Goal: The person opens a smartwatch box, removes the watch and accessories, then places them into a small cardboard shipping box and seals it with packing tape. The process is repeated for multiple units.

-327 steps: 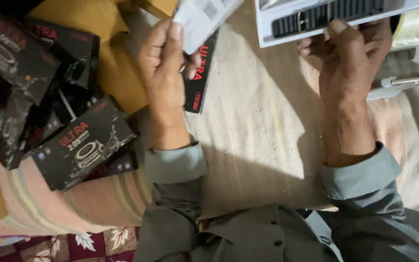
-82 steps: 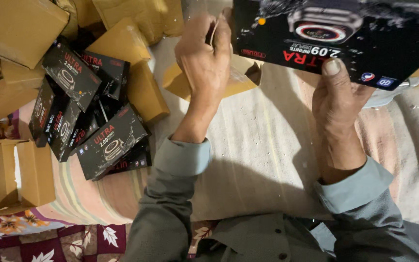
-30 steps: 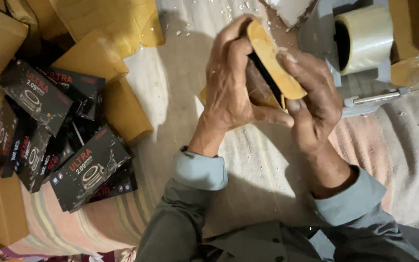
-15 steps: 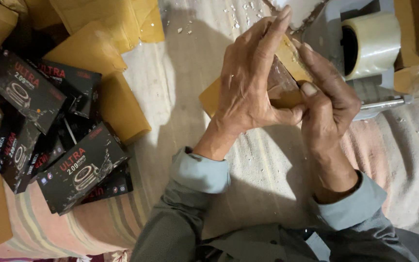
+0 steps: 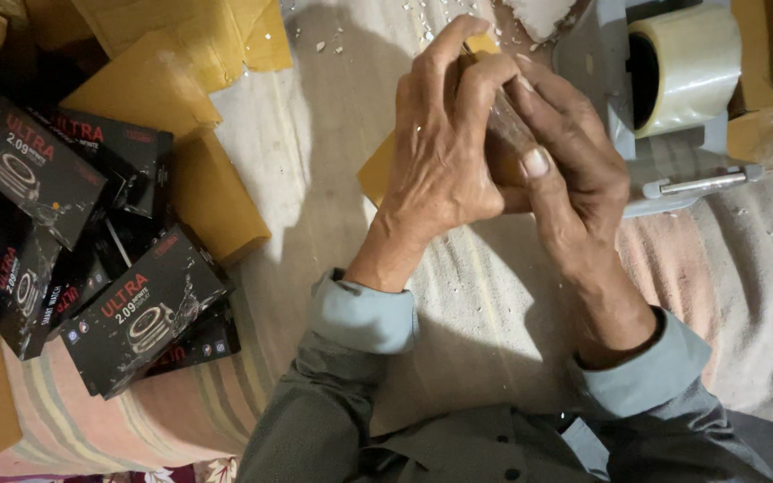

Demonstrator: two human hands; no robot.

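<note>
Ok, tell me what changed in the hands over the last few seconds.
The big black box has gone from the hands. Both the left hand and right hand closed together around a small yellow carton. The tape roll and the pile of black boxes stayed put.

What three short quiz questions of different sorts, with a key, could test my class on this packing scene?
1. True or false: both hands are wrapped around the yellow-brown packet.
2. Which side of the view holds the pile of black boxes? A) the person's left B) the person's right C) under the sleeves
3. Fill in: the roll of clear tape sits in a grey ____.

Key
1. True: the left hand and the right hand close on it together.
2. A
3. dispenser
</note>
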